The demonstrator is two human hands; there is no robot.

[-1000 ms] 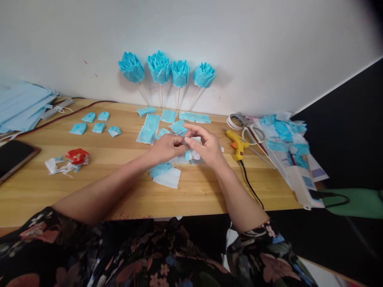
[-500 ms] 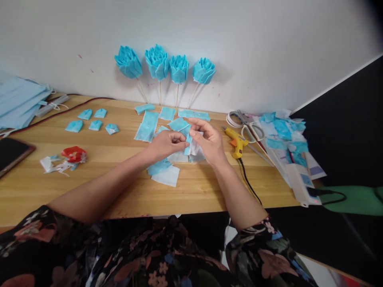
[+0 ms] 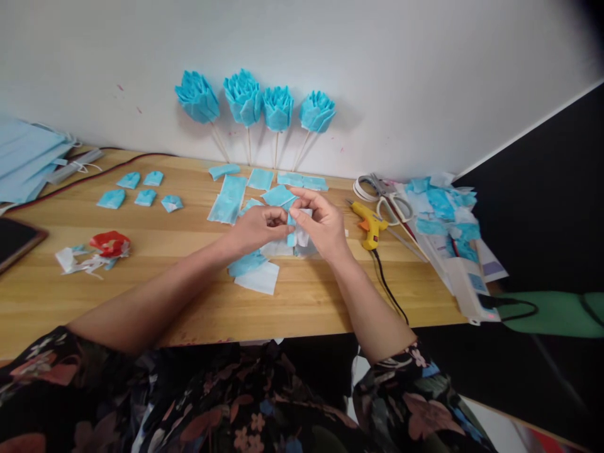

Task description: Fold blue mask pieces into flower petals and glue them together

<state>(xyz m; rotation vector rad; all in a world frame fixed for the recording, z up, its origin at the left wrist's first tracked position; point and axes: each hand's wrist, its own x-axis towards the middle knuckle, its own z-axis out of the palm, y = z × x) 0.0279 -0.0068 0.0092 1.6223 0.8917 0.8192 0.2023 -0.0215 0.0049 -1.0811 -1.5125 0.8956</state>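
Between my two hands is a small blue and white piece of mask fabric point(image 3: 302, 234), folded with its white side partly showing. My left hand point(image 3: 258, 228) pinches its left edge, fingers curled. The thumb and fingers of my right hand point(image 3: 323, 225) close on its upper part, partly covering it. Around and under the hands lie cut blue pieces point(image 3: 227, 199) and a white-backed piece point(image 3: 258, 278) on the wooden table. At the left, several folded blue petals point(image 3: 111, 199) sit apart from one another.
Several blue fabric flowers point(image 3: 241, 97) on sticks lean on the wall. On the right are a yellow glue gun point(image 3: 372, 228), scissors point(image 3: 395, 207), a tape roll point(image 3: 365, 188), fabric scraps point(image 3: 441, 201) and a power strip point(image 3: 467, 289). Masks point(image 3: 31, 157), a phone point(image 3: 19, 242) and a red wrapper point(image 3: 111, 244) lie left.
The whole view has shifted slightly, so things appear a little further left. Both hands keep their pinch on the fabric piece, with hardly any movement.
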